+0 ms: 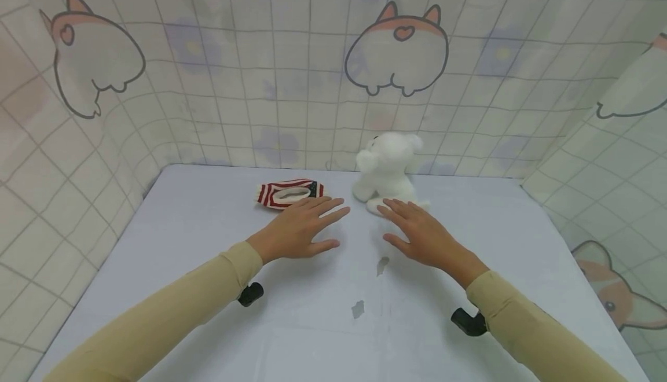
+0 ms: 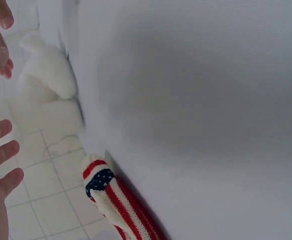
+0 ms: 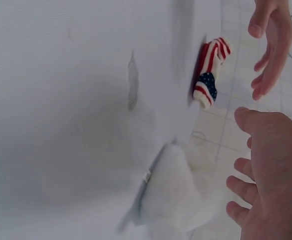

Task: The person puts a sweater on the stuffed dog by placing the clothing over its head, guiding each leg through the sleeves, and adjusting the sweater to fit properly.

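Note:
My left hand (image 1: 297, 228) hovers over the white table with its fingers spread, holding nothing. Just beyond its fingertips lies a small knitted piece (image 1: 272, 194) with red and white stripes, a navy starred patch and an oval opening; the hand covers its near right edge in the head view. A white plush animal (image 1: 387, 168) sits upright at the back of the table, facing left. Over the table in front of it is my right hand (image 1: 424, 237), fingers extended and also holding nothing, its fingertips overlapping the toy's foot in the head view. Both palms face down and inward.
Grid-patterned cloth (image 1: 323, 81) with cartoon dogs walls in the back and both sides of the table (image 1: 312, 324). Two small grey patches (image 1: 358, 309) mark the tabletop between the forearms. Black wrist devices (image 1: 471, 322) stick out beneath the sleeves.

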`<move>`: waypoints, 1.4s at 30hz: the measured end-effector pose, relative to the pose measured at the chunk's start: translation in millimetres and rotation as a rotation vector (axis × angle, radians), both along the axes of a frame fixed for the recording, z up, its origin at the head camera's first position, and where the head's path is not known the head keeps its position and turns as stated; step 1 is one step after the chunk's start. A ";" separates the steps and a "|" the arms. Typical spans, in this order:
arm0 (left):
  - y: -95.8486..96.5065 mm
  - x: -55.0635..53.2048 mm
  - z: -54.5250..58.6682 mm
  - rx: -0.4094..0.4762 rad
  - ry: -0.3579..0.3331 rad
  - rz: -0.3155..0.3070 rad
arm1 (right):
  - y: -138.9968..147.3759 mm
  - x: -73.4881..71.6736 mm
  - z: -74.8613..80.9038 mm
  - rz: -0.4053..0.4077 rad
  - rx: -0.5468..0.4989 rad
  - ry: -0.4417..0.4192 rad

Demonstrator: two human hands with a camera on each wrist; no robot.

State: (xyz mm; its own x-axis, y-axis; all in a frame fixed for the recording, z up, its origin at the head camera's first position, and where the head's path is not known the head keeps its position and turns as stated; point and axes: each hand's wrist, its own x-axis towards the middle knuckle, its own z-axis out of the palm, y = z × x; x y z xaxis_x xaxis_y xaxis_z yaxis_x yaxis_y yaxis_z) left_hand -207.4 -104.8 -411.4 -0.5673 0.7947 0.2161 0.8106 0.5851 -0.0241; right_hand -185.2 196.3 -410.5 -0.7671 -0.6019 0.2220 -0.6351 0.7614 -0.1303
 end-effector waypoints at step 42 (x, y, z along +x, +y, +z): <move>23.2 -24.3 -15.2 -0.016 -0.057 0.010 | 25.2 -16.3 -7.9 -0.130 -0.024 -0.028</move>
State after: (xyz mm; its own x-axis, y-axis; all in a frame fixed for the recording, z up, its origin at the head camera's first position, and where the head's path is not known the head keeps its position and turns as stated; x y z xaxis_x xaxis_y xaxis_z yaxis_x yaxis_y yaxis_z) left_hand -231.8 -81.6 -426.6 -0.5864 0.7919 0.1705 0.8049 0.5933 0.0129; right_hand -201.4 221.5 -418.4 -0.8443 -0.4920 0.2123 -0.5273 0.8334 -0.1657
